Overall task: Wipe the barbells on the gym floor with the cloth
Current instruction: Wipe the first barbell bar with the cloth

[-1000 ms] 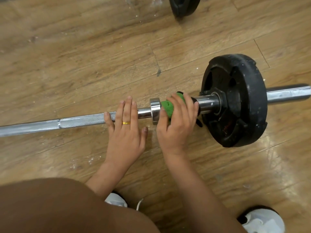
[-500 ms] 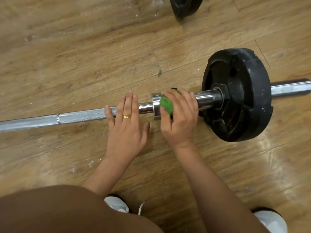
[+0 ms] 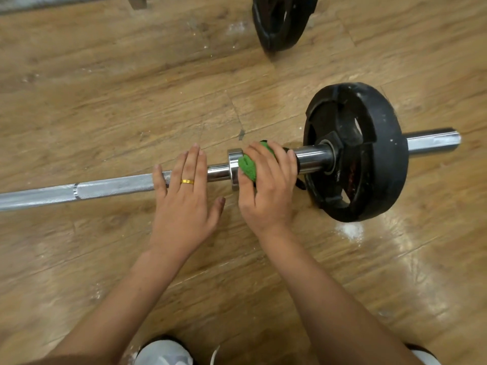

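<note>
A chrome barbell [image 3: 110, 189] lies across the wooden floor, with one black weight plate [image 3: 369, 154] on its right sleeve. My right hand [image 3: 268, 188] grips a green cloth [image 3: 249, 167] wrapped round the sleeve, between the collar and the plate. Most of the cloth is hidden under my fingers. My left hand [image 3: 184, 198], wearing a gold ring, rests flat on the shaft just left of the collar, fingers straight.
A second black plate [image 3: 282, 19] stands at the top edge of the view. White dust marks the floor [image 3: 350, 230] below the plate. My white shoes [image 3: 163, 351] show at the bottom edge.
My right hand slid the cloth left along the sleeve towards the collar and stays there. The view has risen and pulled back. My left hand has stayed on the shaft.
</note>
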Demonstrator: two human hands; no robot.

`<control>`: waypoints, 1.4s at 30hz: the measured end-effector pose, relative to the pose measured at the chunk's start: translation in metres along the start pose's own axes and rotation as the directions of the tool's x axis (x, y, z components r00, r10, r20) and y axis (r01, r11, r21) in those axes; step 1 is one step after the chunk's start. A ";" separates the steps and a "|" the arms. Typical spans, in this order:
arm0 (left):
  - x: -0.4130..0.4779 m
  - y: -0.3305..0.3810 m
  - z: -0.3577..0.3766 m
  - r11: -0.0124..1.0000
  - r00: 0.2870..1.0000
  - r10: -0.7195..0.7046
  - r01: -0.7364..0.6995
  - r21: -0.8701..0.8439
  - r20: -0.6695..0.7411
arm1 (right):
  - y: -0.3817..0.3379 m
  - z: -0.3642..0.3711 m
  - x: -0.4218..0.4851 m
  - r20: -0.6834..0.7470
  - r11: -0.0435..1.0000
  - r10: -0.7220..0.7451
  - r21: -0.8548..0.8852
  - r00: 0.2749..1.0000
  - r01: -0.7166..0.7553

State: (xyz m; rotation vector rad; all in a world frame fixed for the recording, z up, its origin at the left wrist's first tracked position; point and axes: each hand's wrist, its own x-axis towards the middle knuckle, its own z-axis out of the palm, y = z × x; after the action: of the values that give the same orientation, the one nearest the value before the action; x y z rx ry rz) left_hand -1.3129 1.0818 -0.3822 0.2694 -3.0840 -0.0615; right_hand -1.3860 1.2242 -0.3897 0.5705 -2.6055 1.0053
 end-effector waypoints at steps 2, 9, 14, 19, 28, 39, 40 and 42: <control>0.005 -0.003 0.000 1.000 1.000 -0.002 0.002 0.002 -0.004 | 0.010 -0.002 0.006 0.055 0.998 -0.051 -0.017 0.997 0.052; 0.015 -0.006 0.004 1.000 1.000 0.010 -0.010 -0.028 -0.012 | 0.013 0.001 0.028 0.062 0.999 -0.002 -0.049 0.998 0.005; 0.025 -0.006 0.002 0.999 1.000 -0.018 0.019 -0.026 0.015 | 0.019 -0.005 0.032 0.017 0.970 0.202 -0.142 0.979 -0.198; 0.038 -0.013 0.002 0.999 0.999 0.009 -0.008 -0.034 0.034 | 0.024 0.001 0.058 -0.001 0.985 0.144 -0.090 0.990 -0.144; 0.054 -0.021 0.003 0.996 0.999 0.033 -0.030 -0.088 0.027 | -0.022 0.023 0.077 0.185 0.994 0.064 0.073 0.981 -0.078; 0.044 -0.046 0.003 0.988 0.996 -0.080 0.075 -0.132 -0.030 | -0.024 0.029 0.088 0.173 0.993 0.118 -0.005 0.978 -0.118; 0.045 -0.046 0.003 0.988 0.997 -0.074 0.071 -0.137 -0.023 | -0.028 0.029 0.081 0.146 0.991 0.133 0.003 0.980 -0.134; 0.045 -0.050 0.002 0.990 0.998 -0.056 0.054 -0.127 -0.014 | -0.039 0.028 0.055 0.128 0.989 0.136 0.036 0.982 -0.142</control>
State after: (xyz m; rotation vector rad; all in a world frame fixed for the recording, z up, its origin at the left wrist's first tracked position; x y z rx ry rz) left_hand -1.3489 1.0249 -0.3843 0.3465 -3.0388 -0.2544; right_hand -1.4196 1.1647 -0.3650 0.4816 -2.7721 1.1071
